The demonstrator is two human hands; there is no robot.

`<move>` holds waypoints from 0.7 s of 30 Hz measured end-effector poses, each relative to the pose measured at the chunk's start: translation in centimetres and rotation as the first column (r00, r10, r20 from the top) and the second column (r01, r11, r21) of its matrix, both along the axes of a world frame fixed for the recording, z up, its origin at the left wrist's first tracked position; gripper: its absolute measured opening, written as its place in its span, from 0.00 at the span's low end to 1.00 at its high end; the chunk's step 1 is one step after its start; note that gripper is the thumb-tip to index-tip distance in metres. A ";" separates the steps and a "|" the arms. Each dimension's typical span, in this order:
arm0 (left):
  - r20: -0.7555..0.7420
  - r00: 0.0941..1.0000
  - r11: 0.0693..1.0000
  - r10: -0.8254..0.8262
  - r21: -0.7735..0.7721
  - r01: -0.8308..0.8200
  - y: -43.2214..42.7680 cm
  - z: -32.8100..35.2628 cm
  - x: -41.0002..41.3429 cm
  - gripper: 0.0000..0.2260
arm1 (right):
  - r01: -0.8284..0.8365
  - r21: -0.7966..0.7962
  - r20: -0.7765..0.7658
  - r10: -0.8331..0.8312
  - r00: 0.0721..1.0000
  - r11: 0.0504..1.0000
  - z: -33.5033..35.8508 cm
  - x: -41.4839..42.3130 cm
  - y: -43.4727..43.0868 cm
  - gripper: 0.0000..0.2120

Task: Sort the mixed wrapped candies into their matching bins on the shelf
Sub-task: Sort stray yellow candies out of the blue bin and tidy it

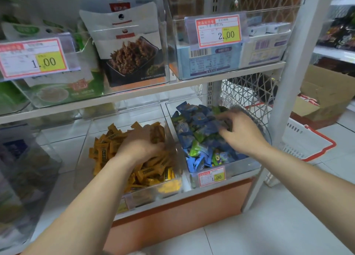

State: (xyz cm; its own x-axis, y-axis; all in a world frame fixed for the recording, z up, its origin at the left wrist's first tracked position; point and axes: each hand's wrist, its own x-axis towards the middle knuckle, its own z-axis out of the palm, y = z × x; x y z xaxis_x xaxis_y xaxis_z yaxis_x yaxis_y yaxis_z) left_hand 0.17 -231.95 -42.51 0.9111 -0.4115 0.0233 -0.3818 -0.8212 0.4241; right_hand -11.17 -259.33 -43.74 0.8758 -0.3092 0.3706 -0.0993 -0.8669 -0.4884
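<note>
Two clear bins stand side by side on the bottom shelf. The left bin (90,139) is full of orange-yellow wrapped candies (149,174). The right bin (230,168) holds blue wrapped candies (188,137) with a few green ones (196,151) mixed in. My left hand (140,145) reaches down into the orange pile with its fingers curled among the wrappers; what they hold is hidden. My right hand (238,131) lies over the blue pile, fingertips bent into the candies near the bin's back.
The upper shelf (134,95) carries clear bins of snack packets and boxes with price tags. A white shelf post (284,93) rises at the right. Behind it on the tiled floor sit a red-and-white shopping basket (307,145) and cardboard boxes (326,95).
</note>
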 end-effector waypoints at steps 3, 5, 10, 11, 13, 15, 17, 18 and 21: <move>0.174 0.984 0.997 -0.041 -0.065 0.053 -2.2 0.8 -0.7 0.19 | 0.086 0.138 -0.020 -0.084 0.996 0.987 -0.3 0.2 -2.5 0.18; 0.251 0.957 0.975 -0.143 -0.131 0.180 -4.4 1.1 -1.8 0.15 | 0.062 0.150 -0.071 -0.052 0.996 0.987 -0.9 0.2 -3.3 0.20; 0.294 0.878 0.907 -0.378 -0.070 0.414 -10.5 0.0 -4.0 0.21 | -0.077 0.008 -0.355 0.074 0.932 0.997 -1.6 -0.1 -3.6 0.28; 0.294 0.868 0.898 -0.401 -0.061 0.436 -11.5 -0.2 -4.0 0.24 | -0.106 0.018 -0.357 0.105 0.928 0.994 -1.4 -0.4 -3.6 0.24; 0.255 0.851 0.875 -0.459 -0.036 0.483 -13.1 -0.5 -3.8 0.29 | -0.183 0.054 -0.384 0.189 0.904 0.982 -1.0 -1.0 -3.4 0.13; 0.182 0.829 0.848 -0.528 0.056 0.528 -14.4 -0.9 -3.3 0.29 | -0.266 0.065 -0.456 0.266 0.849 0.962 -0.7 -1.7 -3.3 0.07; 0.108 0.807 0.808 -0.580 0.198 0.554 -15.0 -1.3 -3.0 0.23 | -0.293 0.077 -0.505 0.291 0.813 0.953 -0.5 -2.3 -3.6 0.09; 0.079 0.799 0.791 -0.596 0.232 0.566 -15.1 -1.3 -2.8 0.20 | -0.280 0.076 -0.506 0.279 0.816 0.957 -0.3 -2.5 -3.9 0.10; 0.041 0.781 0.768 -0.623 0.216 0.602 -14.7 -1.0 -2.5 0.13 | -0.127 0.039 -0.364 0.133 0.922 0.991 0.2 -2.3 -5.2 0.11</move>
State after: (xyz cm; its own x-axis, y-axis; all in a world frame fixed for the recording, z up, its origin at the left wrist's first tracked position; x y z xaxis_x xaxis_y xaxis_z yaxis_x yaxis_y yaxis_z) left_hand -2.35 -246.65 -43.48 0.4596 -0.8876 -0.0290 -0.8632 -0.4542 0.2206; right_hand -13.49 -264.54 -43.59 0.9824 -0.1865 0.0136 -0.1603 -0.8773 -0.4523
